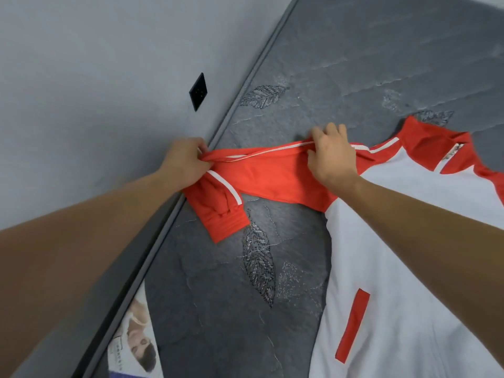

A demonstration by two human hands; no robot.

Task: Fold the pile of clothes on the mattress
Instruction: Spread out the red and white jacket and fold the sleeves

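Two bare forearms, no sleeves, left hand (185, 162), right hand (331, 156).

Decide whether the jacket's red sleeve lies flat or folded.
Folded: the red sleeve, gripped by both hands, bends near the left hand; its cuff doubles back.

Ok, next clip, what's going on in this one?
A person is working on a red and white jacket spread on a grey mattress. The left hand grips the red sleeve near its cuff end, by the mattress edge, and the right hand pinches it closer to the shoulder. The sleeve is stretched between them, its cuff hanging doubled over. No fold across the body yet.
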